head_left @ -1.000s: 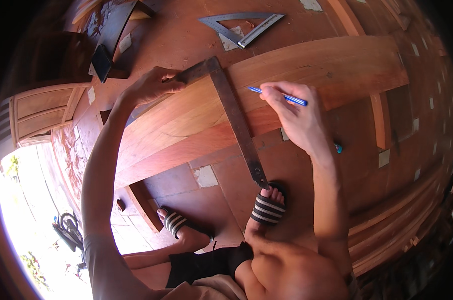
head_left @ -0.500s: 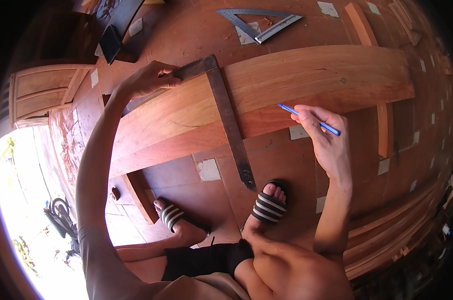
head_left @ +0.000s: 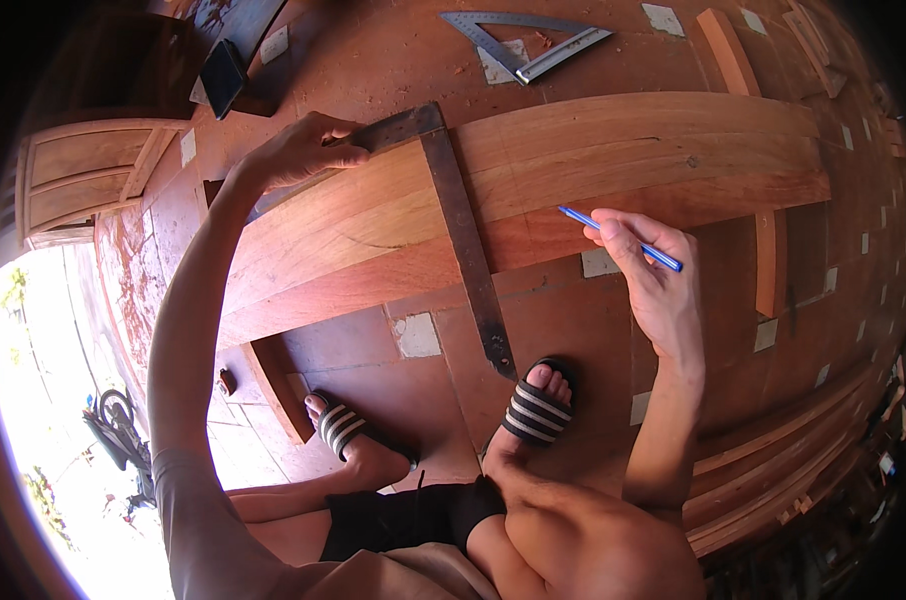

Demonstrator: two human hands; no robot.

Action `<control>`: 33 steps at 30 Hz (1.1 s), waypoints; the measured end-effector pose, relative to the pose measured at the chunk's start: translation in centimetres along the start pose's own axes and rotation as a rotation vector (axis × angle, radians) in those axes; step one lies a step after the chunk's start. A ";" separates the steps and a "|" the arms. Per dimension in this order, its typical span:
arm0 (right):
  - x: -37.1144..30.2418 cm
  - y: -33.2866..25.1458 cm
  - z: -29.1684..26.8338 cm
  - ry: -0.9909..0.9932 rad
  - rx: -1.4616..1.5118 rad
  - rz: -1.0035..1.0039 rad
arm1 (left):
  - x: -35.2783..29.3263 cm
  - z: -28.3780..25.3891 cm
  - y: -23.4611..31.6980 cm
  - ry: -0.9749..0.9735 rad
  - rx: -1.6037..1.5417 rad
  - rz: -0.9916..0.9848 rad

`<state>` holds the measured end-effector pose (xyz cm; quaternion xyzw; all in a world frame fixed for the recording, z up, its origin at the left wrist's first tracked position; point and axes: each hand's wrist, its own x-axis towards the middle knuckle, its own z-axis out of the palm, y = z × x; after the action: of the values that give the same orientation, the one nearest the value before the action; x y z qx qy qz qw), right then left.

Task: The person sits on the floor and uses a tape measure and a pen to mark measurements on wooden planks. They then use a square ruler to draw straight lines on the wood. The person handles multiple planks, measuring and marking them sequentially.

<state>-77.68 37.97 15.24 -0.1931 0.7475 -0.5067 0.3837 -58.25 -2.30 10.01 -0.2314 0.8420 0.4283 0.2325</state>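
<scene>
Left hand (head_left: 298, 155) pinches square (head_left: 460, 220) by stock (head_left: 401, 130): looks stiff, likely weighty, best held there; right hand (head_left: 663, 300) grips pen (head_left: 663, 258).

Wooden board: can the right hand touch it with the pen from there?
Probably yes. The right hand holds the blue pen tip-first toward the wooden board, nothing seems between them, and the dark square lies off to the left. I can't tell the tip's height.
</scene>
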 end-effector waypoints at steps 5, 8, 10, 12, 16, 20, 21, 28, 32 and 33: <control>0.1 0.0 -0.1 -0.002 -0.005 0.007 | 0.2 0.2 -0.4 0.036 0.000 -0.012; 0.1 -0.1 -0.2 0.001 0.002 0.010 | 0.2 0.1 -0.5 -0.004 -0.046 -0.004; 0.1 -0.1 -0.1 -0.004 0.016 0.009 | 0.2 0.1 -0.5 0.011 -0.026 0.005; 0.1 -0.2 0.2 -0.017 0.018 0.000 | 0.2 0.2 -0.5 0.024 -0.025 0.021; 0.7 -0.2 1.9 -0.044 0.047 -0.089 | 0.3 0.2 -0.8 0.016 -0.040 0.036; 2.4 -0.1 4.9 -0.069 -0.008 -0.213 | 0.5 -0.1 -0.7 -0.007 0.039 0.012; 2.9 -0.2 5.8 -0.062 -0.015 -0.227 | 0.4 -0.2 -0.6 -0.016 0.060 0.005; 4.6 -1.2 8.2 -0.094 -0.177 -0.245 | -0.1 -0.2 0.7 -0.019 0.084 -0.009; 4.6 -1.6 8.1 -0.108 -0.278 -0.273 | -0.1 -0.1 0.7 -0.009 0.053 -0.032; 4.7 -1.7 8.1 -0.110 -0.297 -0.279 | -0.1 -0.1 0.6 -0.002 0.059 -0.013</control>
<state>-74.62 29.20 13.43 -0.3765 0.7580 -0.4277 0.3173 -58.52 -2.07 10.55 -0.2295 0.8524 0.4020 0.2431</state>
